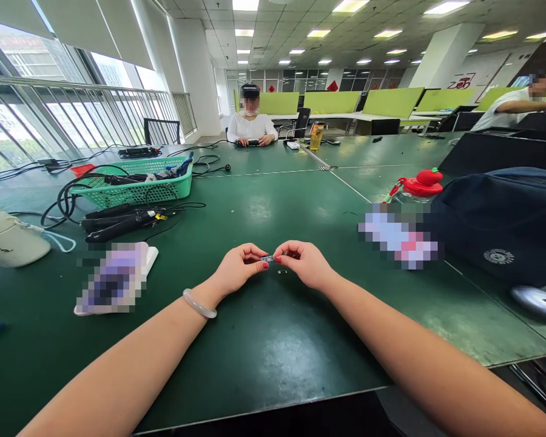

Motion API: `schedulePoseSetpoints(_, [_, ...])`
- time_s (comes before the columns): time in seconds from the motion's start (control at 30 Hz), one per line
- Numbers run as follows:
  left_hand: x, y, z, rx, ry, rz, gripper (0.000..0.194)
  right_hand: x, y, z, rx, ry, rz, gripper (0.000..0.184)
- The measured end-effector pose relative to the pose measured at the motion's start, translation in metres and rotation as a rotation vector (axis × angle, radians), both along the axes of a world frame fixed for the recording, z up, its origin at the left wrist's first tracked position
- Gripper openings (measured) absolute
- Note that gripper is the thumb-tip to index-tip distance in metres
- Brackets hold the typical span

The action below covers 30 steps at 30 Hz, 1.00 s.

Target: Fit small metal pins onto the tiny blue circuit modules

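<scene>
Just above the green tabletop, a small dark-and-silver patterned piece (267, 259) sits between my two hands; its kind is too small to make out. The thumb and fingers of my left hand (237, 269), with a pale bangle (199, 304) on the wrist, pinch its left end. At its right end, my right hand (307, 265) is closed in a pinch too. A tiny pale, flat piece (283, 272) lies on the table below my right fingertips, apart from both hands.
Left of me are a patterned phone-like object (113, 279), black cable bundles (121, 221), a green basket (136, 193) and a beige pouch (11, 237). To the right lie a blurred-out item (395, 237), a red-lidded bottle (422, 184) and a dark bag (495, 212). One person (251, 124) sits opposite, another (509, 109) far right.
</scene>
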State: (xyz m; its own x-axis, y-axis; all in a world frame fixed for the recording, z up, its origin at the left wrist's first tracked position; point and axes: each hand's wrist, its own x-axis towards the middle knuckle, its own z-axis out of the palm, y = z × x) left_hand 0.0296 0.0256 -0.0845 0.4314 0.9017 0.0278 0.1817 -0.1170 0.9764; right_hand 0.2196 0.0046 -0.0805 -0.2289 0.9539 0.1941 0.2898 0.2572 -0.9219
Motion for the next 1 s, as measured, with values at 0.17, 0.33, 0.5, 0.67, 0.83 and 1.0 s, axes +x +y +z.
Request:
schedulePoseSetpoints(0.17, [0.001,-0.001,0.001,-0.049,-0.082,-0.011,0.034,-0.002,0.0,-0.003,0.121,0.038,0.04,0.007])
schedulePoseSetpoints(0.33, [0.001,-0.003,0.005,-0.096,-0.154,-0.014,0.033,-0.003,-0.003,-0.001,0.182,0.074,0.097,0.006])
schedulePoseSetpoints(0.5, [0.001,-0.005,0.007,-0.121,-0.17,-0.027,0.033,-0.002,-0.005,0.001,0.209,0.015,0.081,0.007])
schedulePoseSetpoints(0.67, [0.0,-0.004,0.004,-0.126,-0.188,-0.048,0.033,0.0,-0.009,0.006,0.378,-0.164,0.063,0.008])
schedulePoseSetpoints(0.83, [-0.002,-0.002,0.001,-0.161,-0.289,-0.069,0.033,0.0,-0.015,0.009,0.63,-0.274,-0.004,0.011])
schedulePoseSetpoints(1.0, [-0.002,-0.003,0.002,-0.169,-0.343,-0.073,0.034,-0.001,-0.016,0.008,0.709,-0.34,-0.004,0.016])
